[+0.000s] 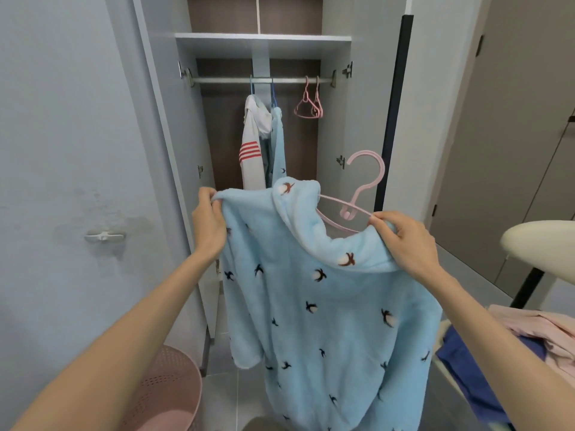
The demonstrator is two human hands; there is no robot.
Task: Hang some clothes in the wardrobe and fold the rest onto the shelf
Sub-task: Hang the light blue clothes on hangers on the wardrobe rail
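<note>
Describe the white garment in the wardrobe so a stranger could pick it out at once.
Look in the open wardrobe, at the metal rail under the shelf. The white garment hangs leftmost there, beside a pale blue garment. It alone bears red stripes.
</note>
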